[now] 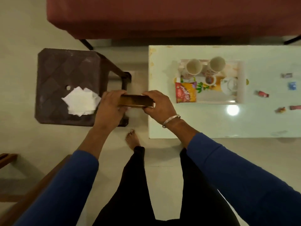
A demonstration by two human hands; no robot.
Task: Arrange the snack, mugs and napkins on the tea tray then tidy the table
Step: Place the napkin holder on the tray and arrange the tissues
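Golden-brown, the oblong wooden napkin holder (136,100) is gripped at its ends by both the left hand (110,106) and the right hand (160,104), so the napkin step seems underway, next needing the loose white paper napkins (81,101) on the dark plastic stool (65,67) slotted in.

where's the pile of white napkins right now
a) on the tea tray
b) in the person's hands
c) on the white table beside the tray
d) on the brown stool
d: the napkins lie in a loose pile on the brown stool, left of the white table; both hands hold a brown holder.
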